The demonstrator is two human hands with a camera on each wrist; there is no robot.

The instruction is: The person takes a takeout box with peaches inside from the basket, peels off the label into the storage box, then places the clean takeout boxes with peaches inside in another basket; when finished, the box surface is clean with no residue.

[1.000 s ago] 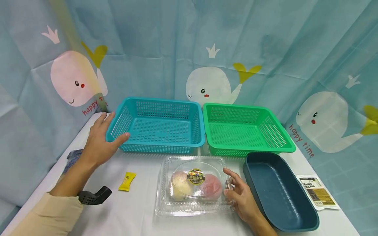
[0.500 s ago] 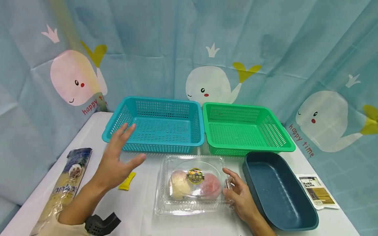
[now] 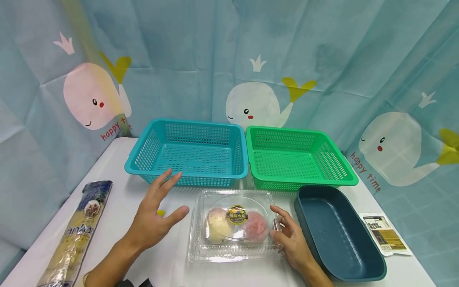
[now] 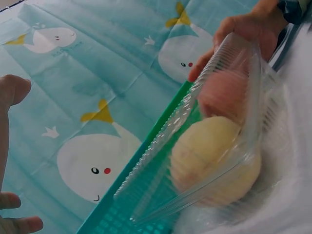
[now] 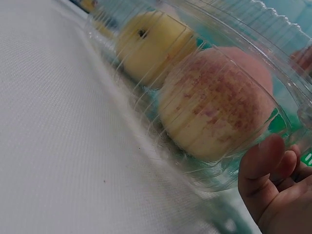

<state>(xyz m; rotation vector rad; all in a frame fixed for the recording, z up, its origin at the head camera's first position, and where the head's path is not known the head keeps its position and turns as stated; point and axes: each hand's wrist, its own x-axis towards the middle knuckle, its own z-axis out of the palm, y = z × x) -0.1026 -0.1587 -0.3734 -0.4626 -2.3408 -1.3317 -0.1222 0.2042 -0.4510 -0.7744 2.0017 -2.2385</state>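
A clear plastic fruit box (image 3: 201,249) with a round gold-and-black label lies on the white table, lid down. Two peaches (image 5: 219,105) show through it, one pinkish and one pale yellow. My right hand (image 3: 295,241) pinches the box's right edge between thumb and curled fingers. To the left of the box, my left hand (image 3: 152,219) hovers with fingers spread and holds nothing. Beneath it, a small yellow packet (image 3: 161,213) is mostly hidden. In the left wrist view, only parts of the left thumb (image 4: 17,90) and fingers appear.
A blue basket (image 3: 193,179) and a green basket (image 3: 305,181) stand side by side behind the box. To the right are a dark blue tub (image 3: 340,239) and a white-and-brown pouch (image 3: 386,234). A long pasta pack (image 3: 77,235) lies at far left.
My left hand has moved from the blue basket's left end rightward and nearer, toward the fruit box. The pasta pack has come into sight, the yellow packet is now mostly covered. My right hand stays put.
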